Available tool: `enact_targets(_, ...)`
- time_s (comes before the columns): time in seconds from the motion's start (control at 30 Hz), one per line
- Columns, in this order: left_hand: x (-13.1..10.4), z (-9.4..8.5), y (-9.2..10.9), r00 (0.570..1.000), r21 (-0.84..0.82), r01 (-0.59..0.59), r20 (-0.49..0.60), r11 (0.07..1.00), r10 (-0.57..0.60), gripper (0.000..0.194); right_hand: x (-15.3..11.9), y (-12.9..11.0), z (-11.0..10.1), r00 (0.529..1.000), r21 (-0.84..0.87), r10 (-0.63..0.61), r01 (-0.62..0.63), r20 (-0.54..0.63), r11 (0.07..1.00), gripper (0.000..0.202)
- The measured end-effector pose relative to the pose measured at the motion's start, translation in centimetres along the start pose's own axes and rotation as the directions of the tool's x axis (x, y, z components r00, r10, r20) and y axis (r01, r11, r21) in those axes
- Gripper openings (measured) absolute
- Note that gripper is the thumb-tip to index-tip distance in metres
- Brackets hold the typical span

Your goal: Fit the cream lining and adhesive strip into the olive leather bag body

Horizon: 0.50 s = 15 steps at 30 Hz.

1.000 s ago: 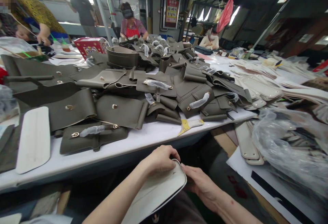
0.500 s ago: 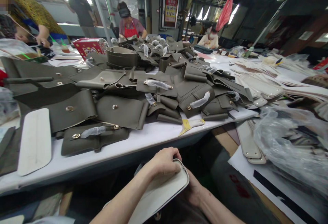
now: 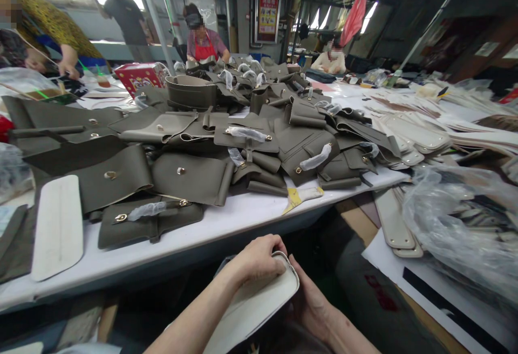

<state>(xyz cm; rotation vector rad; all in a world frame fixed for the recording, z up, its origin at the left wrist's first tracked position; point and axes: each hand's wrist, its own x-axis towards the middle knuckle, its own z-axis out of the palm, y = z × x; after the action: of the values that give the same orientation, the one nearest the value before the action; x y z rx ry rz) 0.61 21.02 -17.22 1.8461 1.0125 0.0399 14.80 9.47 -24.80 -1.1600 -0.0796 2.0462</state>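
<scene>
Low in the middle, an off-white, round-cornered panel is tilted toward me in my hands. Its rim shows a dark line between layers. My left hand reaches across its far end, thumb pressed on the pale face and fingers curled over the edge. Along the panel's right edge lies my right hand, thumb up beside the corner; its fingers are hidden behind the panel. Dark material and a bit of metal show underneath, too shaded to name. A similar off-white panel lies at the left on the white table.
Dark olive leather bag parts crowd the table, several with plastic-wrapped handles. Pale panels and a clear plastic bag lie at the right on a side surface. A red box stands farther back. Several people work around the table.
My right hand has shifted slightly, its thumb now showing above the panel's right edge. My left hand keeps its grip on the far end. The view has shifted slightly.
</scene>
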Motion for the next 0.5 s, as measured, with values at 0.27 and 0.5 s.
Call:
enact_targets(0.27, 0.0, 0.4, -0.3, 1.000, -0.020, -0.026, -0.002, 0.999, 0.026, 0.026, -1.5, -1.9, 0.3, 0.994, -0.220, -0.106, 0.101, -0.013, 0.970, 0.055)
enact_targets(0.5, -1.1, 0.1, 0.2, 0.999, 0.033, -0.037, -0.007, 0.999, 0.038, 0.034, -1.6, -3.6, 0.7, 0.952, -0.647, -0.296, 0.180, -0.073, 0.741, 0.059)
